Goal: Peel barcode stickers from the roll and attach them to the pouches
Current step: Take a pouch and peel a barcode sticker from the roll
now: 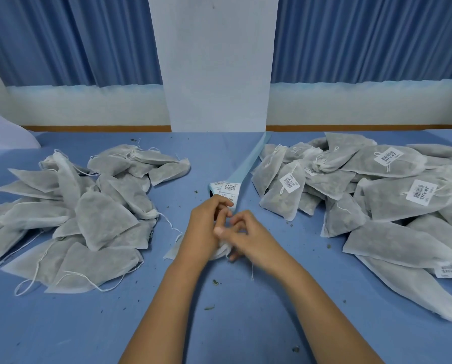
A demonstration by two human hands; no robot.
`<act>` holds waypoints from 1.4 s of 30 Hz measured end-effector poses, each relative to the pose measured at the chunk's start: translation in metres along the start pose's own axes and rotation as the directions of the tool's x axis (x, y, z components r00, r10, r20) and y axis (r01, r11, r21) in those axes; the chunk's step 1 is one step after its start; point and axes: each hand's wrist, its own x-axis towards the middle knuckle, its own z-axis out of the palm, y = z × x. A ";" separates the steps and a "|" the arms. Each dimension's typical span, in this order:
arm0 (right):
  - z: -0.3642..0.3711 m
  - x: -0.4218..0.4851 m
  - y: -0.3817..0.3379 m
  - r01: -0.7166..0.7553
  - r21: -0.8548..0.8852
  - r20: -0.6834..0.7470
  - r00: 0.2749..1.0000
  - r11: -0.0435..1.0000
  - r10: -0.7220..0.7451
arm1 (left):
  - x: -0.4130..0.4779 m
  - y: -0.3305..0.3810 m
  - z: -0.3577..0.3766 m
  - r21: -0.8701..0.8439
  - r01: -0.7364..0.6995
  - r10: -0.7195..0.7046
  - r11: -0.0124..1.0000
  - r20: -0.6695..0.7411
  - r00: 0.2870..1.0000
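Near edge first: blue table top (219, 332), green crumbs (215, 282) scattered on it. Dead centre, left hand (206, 228) and right hand (249, 239) are bunched together, fingers curled, tips meeting. Blur hides what they pinch, so can't tell if a sticker's in there. Under them lies a white non-woven drawstring pouch (219, 253), neck gathered between the wrists. Looks light, soft & floppy, w/ loose filling that'd shift. Best taken by the flat body, not the thin cord, & smoothed before a label's pressed on.

Just beyond the left knuckles, 12 o'clock: roll of white barcode stickers (224, 189). Likely thin, tacky & curl-prone, so lift by a corner only. Its pale blue backing strip (247, 162) trails off to 1 o'clock.

At 9 o'clock, heap of plain grey-white pouches (101, 219), no labels seen. At 3 o'clock, heap of labelled pouches (392, 206).
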 end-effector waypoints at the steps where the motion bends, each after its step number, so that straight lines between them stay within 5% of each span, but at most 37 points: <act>1: 0.003 -0.001 0.001 -0.010 -0.030 0.051 0.999 1.000 0.011 | 0.000 -0.002 0.000 0.013 -0.002 0.002 1.000 0.004 1.000; 8: -0.002 -0.001 0.000 0.085 0.132 -0.028 0.996 0.988 -0.082 | -0.001 -0.001 -0.002 -0.019 0.079 -0.079 0.997 0.020 0.997; 12: -0.005 -0.001 0.000 0.066 0.171 -0.175 0.984 0.983 -0.035 | -0.002 -0.004 -0.004 0.295 0.036 -0.053 0.955 0.051 0.997; 16: 0.001 -0.005 -0.003 -0.155 0.301 0.157 0.981 0.941 0.111 | -0.001 -0.004 -0.008 0.353 0.000 0.013 0.935 -0.035 0.999; 19: -0.002 -0.007 -0.003 -0.099 0.134 0.303 0.951 0.986 0.054 | -0.001 -0.008 -0.018 0.340 0.003 0.001 0.941 -0.014 1.000; 23: -0.013 -0.004 0.000 0.007 -0.029 0.057 0.998 1.000 -0.005 | 0.001 -0.010 -0.030 0.299 0.047 -0.056 0.953 0.022 0.998; 26: -0.022 -0.001 -0.004 0.132 -0.016 -0.082 0.988 0.991 -0.133 | 0.000 -0.009 -0.032 0.110 0.144 -0.161 0.983 0.166 0.973; 29: -0.030 0.002 -0.003 0.283 -0.417 -0.205 0.897 0.864 -0.392 | -0.004 0.001 -0.033 -0.215 0.247 -0.171 0.945 0.322 0.931; 31: -0.030 0.003 -0.002 0.284 -0.519 -0.260 0.846 0.806 -0.466 | -0.006 0.005 -0.032 -0.290 0.281 -0.158 0.915 0.383 0.910; 36: -0.037 0.007 0.001 0.240 -0.153 -0.394 0.875 0.959 -0.282 | -0.007 0.010 -0.034 -0.442 0.345 -0.150 0.828 0.418 0.896; 42: -0.037 0.007 0.003 0.155 -0.155 -0.427 0.880 0.976 -0.208 | -0.006 0.015 -0.027 -0.598 0.380 -0.166 0.705 0.382 0.909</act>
